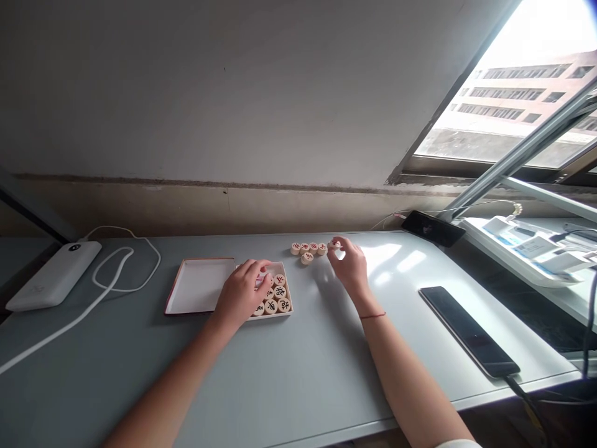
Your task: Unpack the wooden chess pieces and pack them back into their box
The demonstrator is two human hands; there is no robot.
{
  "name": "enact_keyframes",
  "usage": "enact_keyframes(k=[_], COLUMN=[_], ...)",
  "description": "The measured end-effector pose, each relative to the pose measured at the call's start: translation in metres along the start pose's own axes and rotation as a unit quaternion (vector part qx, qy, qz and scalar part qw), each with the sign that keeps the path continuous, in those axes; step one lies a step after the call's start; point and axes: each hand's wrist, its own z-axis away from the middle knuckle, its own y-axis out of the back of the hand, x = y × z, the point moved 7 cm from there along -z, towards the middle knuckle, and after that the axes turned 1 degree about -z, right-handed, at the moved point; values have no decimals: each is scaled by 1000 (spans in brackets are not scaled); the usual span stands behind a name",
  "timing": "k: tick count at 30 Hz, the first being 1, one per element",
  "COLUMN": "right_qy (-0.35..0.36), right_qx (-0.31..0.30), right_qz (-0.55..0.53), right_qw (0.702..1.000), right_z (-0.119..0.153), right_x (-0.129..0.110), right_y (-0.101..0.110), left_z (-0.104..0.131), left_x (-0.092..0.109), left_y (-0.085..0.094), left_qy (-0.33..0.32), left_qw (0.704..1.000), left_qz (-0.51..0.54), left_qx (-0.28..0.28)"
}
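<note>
My left hand is over the white box of round Chinese chess pieces, its thumb and fingers curled round a pale piece with a reddish mark, which they partly hide. Pieces with black characters, among them one near the front corner, lie in the box beside my thumb. Further right, my right hand pinches a chess piece at the end of a short row of red-marked pieces. One more piece sits just in front of that row.
A shallow lid, white inside, lies left of the box. A white power bank with a looping cable is at the far left. On the right lie a phone with a cable, a dark phone near the wall, and a white tray.
</note>
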Motion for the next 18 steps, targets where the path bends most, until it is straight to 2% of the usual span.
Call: enact_keyframes(k=[2,5,7,12,18], right_qy=[46,129,146,114,84], right_qx=[17,-28,-66,-128,-99], right_qz=[-37,-46,-19,55,80], right_qw=[998,990,987,984,988], right_z=[6,21,30,38,36], right_x=[-27,-68,-82,-82,-81], right_y=[6,-5,-19,-42,-36], left_z=[0,1,1,1,1], left_x=[-1,-1,-1,1,2], left_y=[-1,-3,-3,-3,-4], left_qy=[-3,-6,-6,-8,-7], left_qw=[1000,1000,1000,1000,1000], left_qz=[2,3,3,3,4], left_qx=[0,0,-1,-5,-11])
